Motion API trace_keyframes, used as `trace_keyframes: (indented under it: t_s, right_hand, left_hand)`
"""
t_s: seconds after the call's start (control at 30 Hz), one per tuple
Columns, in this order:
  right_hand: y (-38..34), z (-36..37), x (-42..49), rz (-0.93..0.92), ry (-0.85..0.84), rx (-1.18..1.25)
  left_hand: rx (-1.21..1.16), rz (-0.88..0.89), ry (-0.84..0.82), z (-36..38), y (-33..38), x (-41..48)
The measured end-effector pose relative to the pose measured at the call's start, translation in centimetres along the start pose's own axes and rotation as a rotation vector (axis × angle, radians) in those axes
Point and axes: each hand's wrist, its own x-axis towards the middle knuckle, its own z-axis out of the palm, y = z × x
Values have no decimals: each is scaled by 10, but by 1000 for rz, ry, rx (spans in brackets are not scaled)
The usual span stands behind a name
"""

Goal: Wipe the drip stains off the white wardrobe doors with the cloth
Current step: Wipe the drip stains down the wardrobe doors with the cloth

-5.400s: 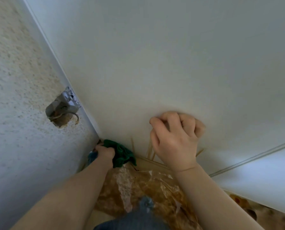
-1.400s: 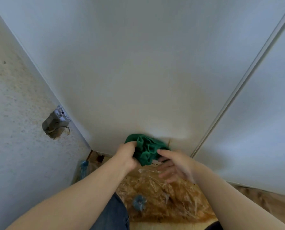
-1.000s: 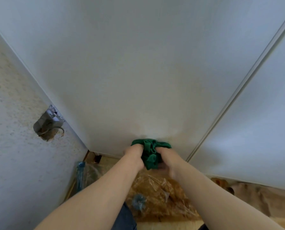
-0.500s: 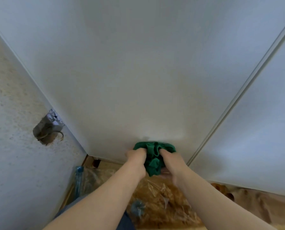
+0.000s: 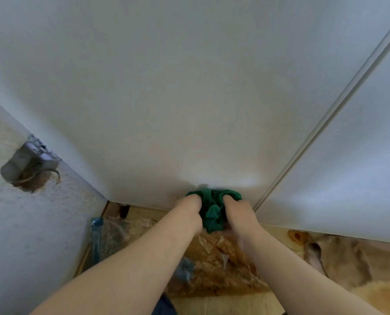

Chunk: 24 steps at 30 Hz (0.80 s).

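Head view: left hand, right hand grip green cloth.

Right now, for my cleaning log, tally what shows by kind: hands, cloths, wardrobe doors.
hands: 2, left hand and right hand
green cloth: 1
wardrobe doors: 2, left door and right door
total: 5

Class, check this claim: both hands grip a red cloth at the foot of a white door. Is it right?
Wrong in one respect: the cloth is green, not red, as the head view shows. The rest holds: the left hand and right hand grip it at the foot of the white door.
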Motion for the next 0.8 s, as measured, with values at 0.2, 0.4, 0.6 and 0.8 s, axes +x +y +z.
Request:
trace_keyframes:
  t_s: [0.2, 0.4, 0.6, 0.8]
  right_hand:
    - [8, -1, 25, 67, -82, 65]
    - [41, 17, 61, 222, -60, 27]
    - [42, 0, 61, 186, -42, 219]
    - [64, 21, 86, 326, -39, 157]
  left_hand:
    - [-120, 18, -46, -2, -2, 19]
    - [-49, 155, 91, 4, -38, 41]
    - [-137, 17, -40, 3, -28, 50]
    - [-63, 118, 108, 12, -60, 77]
